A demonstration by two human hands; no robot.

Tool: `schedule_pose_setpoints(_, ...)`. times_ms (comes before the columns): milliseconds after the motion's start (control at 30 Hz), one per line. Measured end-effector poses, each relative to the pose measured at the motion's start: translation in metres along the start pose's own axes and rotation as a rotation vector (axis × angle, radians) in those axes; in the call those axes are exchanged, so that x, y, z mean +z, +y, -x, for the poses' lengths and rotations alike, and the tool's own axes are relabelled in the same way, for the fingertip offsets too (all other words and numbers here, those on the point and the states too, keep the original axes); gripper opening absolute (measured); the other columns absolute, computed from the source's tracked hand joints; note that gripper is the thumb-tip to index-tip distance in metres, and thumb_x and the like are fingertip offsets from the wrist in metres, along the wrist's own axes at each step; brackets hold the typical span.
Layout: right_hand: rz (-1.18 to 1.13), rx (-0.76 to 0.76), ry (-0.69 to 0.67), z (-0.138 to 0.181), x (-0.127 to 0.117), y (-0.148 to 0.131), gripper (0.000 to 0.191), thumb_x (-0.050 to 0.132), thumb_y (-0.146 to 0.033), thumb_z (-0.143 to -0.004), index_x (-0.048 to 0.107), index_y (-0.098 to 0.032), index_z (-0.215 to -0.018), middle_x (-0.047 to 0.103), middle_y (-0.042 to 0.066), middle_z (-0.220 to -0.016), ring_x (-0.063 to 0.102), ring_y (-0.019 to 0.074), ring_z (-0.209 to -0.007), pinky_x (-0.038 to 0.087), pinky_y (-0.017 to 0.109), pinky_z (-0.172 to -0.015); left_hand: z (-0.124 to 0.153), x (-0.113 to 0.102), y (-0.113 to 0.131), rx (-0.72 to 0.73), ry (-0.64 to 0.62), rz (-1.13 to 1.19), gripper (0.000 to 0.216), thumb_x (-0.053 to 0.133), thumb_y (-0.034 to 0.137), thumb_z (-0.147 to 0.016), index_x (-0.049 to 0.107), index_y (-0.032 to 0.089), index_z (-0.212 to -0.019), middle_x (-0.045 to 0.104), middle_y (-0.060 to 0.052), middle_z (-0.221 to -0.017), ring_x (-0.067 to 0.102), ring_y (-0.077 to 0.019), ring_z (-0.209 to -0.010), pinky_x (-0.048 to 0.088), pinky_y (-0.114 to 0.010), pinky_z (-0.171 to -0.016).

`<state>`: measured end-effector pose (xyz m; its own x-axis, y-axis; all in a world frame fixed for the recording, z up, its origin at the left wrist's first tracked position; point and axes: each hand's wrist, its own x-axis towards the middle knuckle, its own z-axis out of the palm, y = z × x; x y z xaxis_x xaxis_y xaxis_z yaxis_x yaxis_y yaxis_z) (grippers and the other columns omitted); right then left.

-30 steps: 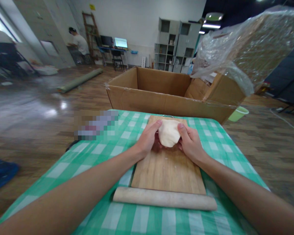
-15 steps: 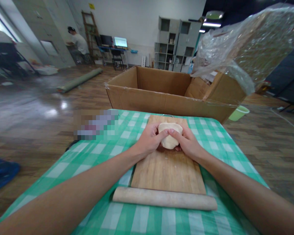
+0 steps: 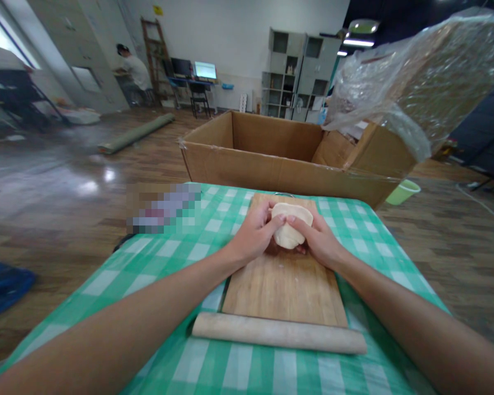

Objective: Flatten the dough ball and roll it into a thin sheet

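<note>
A pale, rounded piece of dough (image 3: 291, 227) is held between both hands above the far part of a wooden cutting board (image 3: 286, 288). My left hand (image 3: 257, 233) grips its left side, thumb pressed on the near face. From the right, my right hand (image 3: 319, 236) grips it the same way, and the two thumbtips almost meet. Most of the other fingers are hidden behind and under the dough. A wooden rolling pin (image 3: 279, 333) lies crosswise at the board's near end, on the green checked tablecloth (image 3: 156, 274).
Beyond the table stands a large open cardboard box (image 3: 271, 162), with a plastic-wrapped piece (image 3: 444, 77) leaning up at its right. A light green bin (image 3: 403, 192) is on the floor at right. A blurred-out object (image 3: 164, 208) lies at the table's left edge. A person (image 3: 134, 71) sits far back.
The dough has tilted and changed outline a little between my hands, its top edge now wider and flatter. Both hands keep their hold. The whole view has shifted slightly.
</note>
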<state>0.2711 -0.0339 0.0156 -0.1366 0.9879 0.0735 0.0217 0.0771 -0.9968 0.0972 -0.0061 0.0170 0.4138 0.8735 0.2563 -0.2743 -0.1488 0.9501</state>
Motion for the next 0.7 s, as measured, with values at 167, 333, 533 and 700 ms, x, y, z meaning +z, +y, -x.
schedule_pose_setpoints(167,-0.030,0.003,-0.020,0.0016,0.0010,-0.0031,0.040,0.071,-0.058,-0.090,0.071,-0.017,-0.090,0.063,0.000,-0.065,0.051,0.0111,-0.049,0.037,0.022,-0.039,0.0019,0.0003,-0.0004,-0.028,-0.024,-0.016,0.040,0.075,0.046,-0.090,0.054,0.020,-0.113,0.069,-0.002,-0.090,0.067,-0.0182,-0.077,0.050,-0.027,-0.065)
schedule_pose_setpoints(333,0.039,-0.097,-0.001,0.0041,0.0011,-0.0075,0.041,0.071,-0.054,-0.089,0.066,-0.017,-0.074,0.058,-0.001,-0.064,0.047,0.0106,-0.055,0.036,0.023,-0.047,-0.0013,-0.0039,0.0020,-0.085,-0.075,-0.083,0.039,0.069,0.053,-0.092,0.063,0.018,-0.108,0.067,-0.001,-0.086,0.063,-0.0174,-0.075,0.049,-0.027,-0.065)
schedule_pose_setpoints(533,0.050,-0.110,0.044,0.0050,0.0002,-0.0046,0.046,0.066,-0.062,-0.092,0.066,-0.018,-0.078,0.060,0.000,-0.068,0.048,0.0131,-0.060,0.039,0.024,-0.052,-0.0028,-0.0083,0.0003,-0.231,-0.233,-0.159,0.055,0.065,0.067,-0.091,0.073,0.013,-0.095,0.070,-0.006,-0.078,0.064,-0.0195,-0.073,0.047,-0.028,-0.063)
schedule_pose_setpoints(700,0.070,-0.067,-0.040,0.0051,-0.0011,-0.0003,0.055,0.057,-0.070,-0.095,0.068,-0.017,-0.084,0.059,0.001,-0.070,0.045,0.0130,-0.057,0.035,0.025,-0.048,-0.0020,-0.0077,-0.0032,-0.173,-0.166,-0.124,0.054,0.067,0.066,-0.090,0.073,0.012,-0.091,0.073,-0.008,-0.085,0.065,-0.0189,-0.076,0.049,-0.027,-0.066)
